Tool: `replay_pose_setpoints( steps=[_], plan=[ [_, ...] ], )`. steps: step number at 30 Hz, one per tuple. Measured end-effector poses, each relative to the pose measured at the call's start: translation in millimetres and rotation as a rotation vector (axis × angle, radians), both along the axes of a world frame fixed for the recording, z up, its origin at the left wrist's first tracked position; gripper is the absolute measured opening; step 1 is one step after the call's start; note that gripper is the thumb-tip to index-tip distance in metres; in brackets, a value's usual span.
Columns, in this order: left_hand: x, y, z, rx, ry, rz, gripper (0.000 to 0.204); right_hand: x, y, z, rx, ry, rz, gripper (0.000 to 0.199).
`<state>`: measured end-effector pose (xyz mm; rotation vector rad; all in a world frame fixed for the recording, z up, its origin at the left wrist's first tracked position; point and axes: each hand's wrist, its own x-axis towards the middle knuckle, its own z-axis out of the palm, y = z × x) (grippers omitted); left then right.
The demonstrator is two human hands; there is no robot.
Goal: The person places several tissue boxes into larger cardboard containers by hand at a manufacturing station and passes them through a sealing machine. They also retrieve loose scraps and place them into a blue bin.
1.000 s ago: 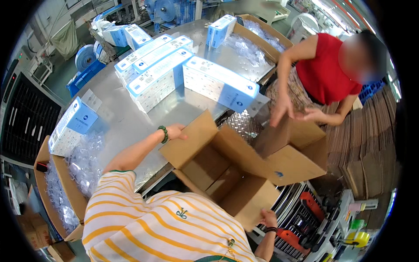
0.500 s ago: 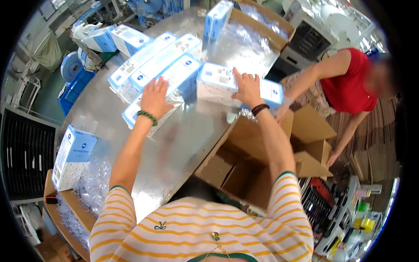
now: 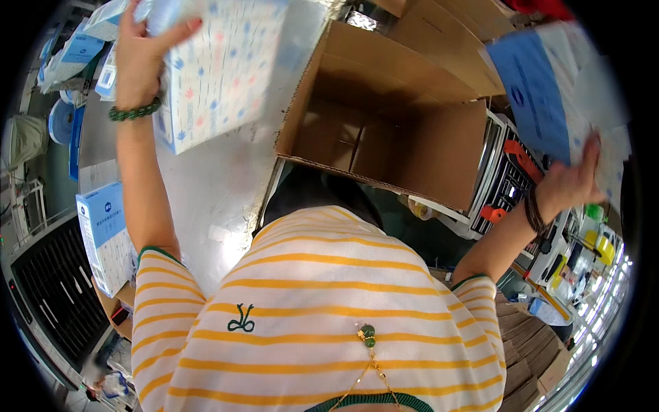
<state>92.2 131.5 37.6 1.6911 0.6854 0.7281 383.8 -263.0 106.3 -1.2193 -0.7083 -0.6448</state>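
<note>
At the upper left my left hand point(image 3: 141, 58) is closed on the end of a white and blue carton point(image 3: 220, 75) with a small floral print, above the metal table. Its thumb lies over the carton's top, and its fingertips are partly hidden. Far to the right, my right hand point(image 3: 570, 182) grips the lower edge of another blue and white carton point(image 3: 532, 89), tilted and slightly blurred. Between the hands an open brown cardboard box point(image 3: 405, 69) stands with its flaps spread; its bottom shows bare.
One blue and white carton point(image 3: 106, 233) stands upright on the left. More cartons point(image 3: 79, 51) are at the far left of the metal table point(image 3: 213, 178). A tool rack point(image 3: 504, 185) with red-handled tools is beside the cardboard box. A bit of red clothing point(image 3: 542, 7) shows at the top right.
My view has turned toward the cardboard box. My hands have spread apart, the right swinging far out to the right with a carton. The co-worker is now mostly out of view.
</note>
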Motion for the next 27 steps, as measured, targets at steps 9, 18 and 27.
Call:
replay_pose_setpoints(
  steps=[9, 18, 27],
  plan=[
    [119.5, -128.4, 18.6, 0.723, 0.089, -0.465, 0.102, -30.8, -171.3, -1.8, 0.378, 0.290, -0.189, 0.059],
    [114.6, -282.4, -270.2, 0.532, 0.782, -1.637, 0.085, -78.9, -85.8, -80.9, -0.565, 0.558, 0.087, 0.056],
    [141.6, -190.5, -46.5, 0.399, 0.266, -1.202, 0.041, -83.6, -9.5, -352.3, -1.518, 0.079, 0.156, 0.072]
  ],
)
